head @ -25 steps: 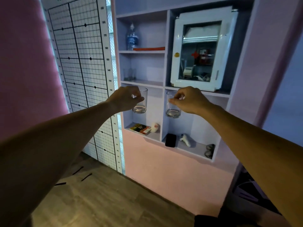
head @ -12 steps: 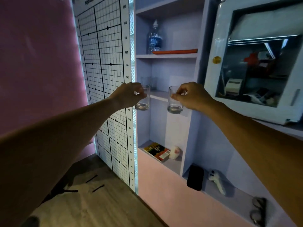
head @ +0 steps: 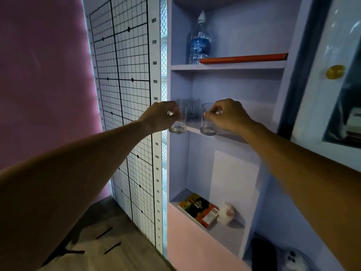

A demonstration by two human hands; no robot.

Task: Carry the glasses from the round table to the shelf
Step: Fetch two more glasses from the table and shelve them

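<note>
My left hand (head: 163, 116) pinches the rim of a clear glass (head: 178, 126), held in the air at the left front edge of the lilac shelf (head: 195, 129). My right hand (head: 228, 114) pinches the rim of a second clear glass (head: 208, 124), whose base hangs level with the same shelf board. Both glasses are upright. Two more glasses (head: 190, 109) stand at the back of that compartment, partly hidden behind my hands. The round table is out of view.
A water bottle (head: 199, 42) and an orange book (head: 242, 58) sit on the board above. A printed box (head: 198, 209) and a pale round object (head: 226, 213) lie in the compartment below. A white cabinet door (head: 332, 75) is at right, a height chart (head: 125, 94) at left.
I have come closer to the shelf. Both hands with their glasses have moved from in front of the lower compartments up to the middle shelf board.
</note>
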